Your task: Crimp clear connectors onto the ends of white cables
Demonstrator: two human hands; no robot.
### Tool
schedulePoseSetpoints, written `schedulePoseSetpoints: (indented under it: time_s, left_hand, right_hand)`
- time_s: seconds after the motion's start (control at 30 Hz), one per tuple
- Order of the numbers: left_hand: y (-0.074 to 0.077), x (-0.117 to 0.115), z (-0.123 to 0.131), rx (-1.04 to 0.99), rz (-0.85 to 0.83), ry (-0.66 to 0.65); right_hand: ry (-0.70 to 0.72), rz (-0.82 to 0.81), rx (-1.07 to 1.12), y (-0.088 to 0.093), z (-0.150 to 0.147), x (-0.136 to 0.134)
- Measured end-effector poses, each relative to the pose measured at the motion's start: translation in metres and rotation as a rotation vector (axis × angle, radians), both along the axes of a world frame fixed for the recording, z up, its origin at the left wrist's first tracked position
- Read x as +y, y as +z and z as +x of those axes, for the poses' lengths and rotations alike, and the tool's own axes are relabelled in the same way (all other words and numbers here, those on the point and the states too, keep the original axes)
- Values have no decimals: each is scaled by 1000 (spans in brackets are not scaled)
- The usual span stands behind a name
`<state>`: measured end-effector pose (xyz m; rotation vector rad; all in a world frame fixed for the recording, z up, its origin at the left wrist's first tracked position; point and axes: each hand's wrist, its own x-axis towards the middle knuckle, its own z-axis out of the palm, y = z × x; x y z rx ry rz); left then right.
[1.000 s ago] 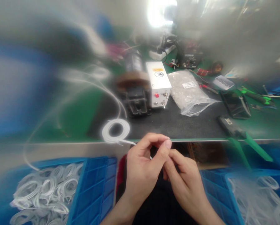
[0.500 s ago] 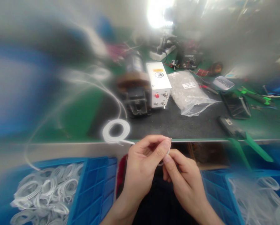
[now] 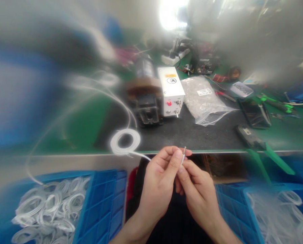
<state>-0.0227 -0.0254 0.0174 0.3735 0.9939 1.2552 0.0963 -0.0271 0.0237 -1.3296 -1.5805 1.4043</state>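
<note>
My right hand (image 3: 198, 189) pinches a white cable (image 3: 182, 159) between thumb and forefinger, just below its end. A thin metallic-looking tip sticks up out of the white sheath. Against the cable's left side presses the thumb of my left hand (image 3: 160, 178), with a fingertip showing behind the tip; both hands are closed and almost touching. The cable's lower run is hidden by my fingers. From behind my left hand a white strand leads to a coil of white cable (image 3: 115, 144) lying at the bench's front edge.
On a black mat (image 3: 204, 137) stand a dark machine (image 3: 147, 101) and a white switch box (image 3: 172, 93) with a red light. Right of them lie a clear bag (image 3: 204, 98) and green-handled pliers (image 3: 265, 149). Blue crates (image 3: 104, 200) with white coils flank my arms.
My left hand has shifted slightly right and its fingers have moved off the cable tip, so the thin end now shows. My right hand keeps its pinch.
</note>
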Motion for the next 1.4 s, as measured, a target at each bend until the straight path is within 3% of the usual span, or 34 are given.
schedulePoseSetpoints:
  time_s: [0.13,0.3,0.43,0.6,0.7,1.17,1.4]
  left_hand:
    - [1,-2,-3,43,38,-21]
    - [3,-7,-5,265,93,-74]
    - [0,-11,-6,429,189,16]
    - [-1,-11,-6,552,230,48]
    - [-2,-12,-5,620,293,51]
    - [3,-12,-3,703,392,14]
    - [3,-12,-3,733,403,25]
  right_hand:
    - [0,27,-23,2,0,1]
    - [-1,82,-45,4,5,3]
    - [46,105,-117,14,18,6]
    - [-166,360,-277,31,33,13]
    - [-158,473,-291,37,34,18]
    - [-159,394,-194,38,29,23]
    - [-108,705,-400,36,34,23]
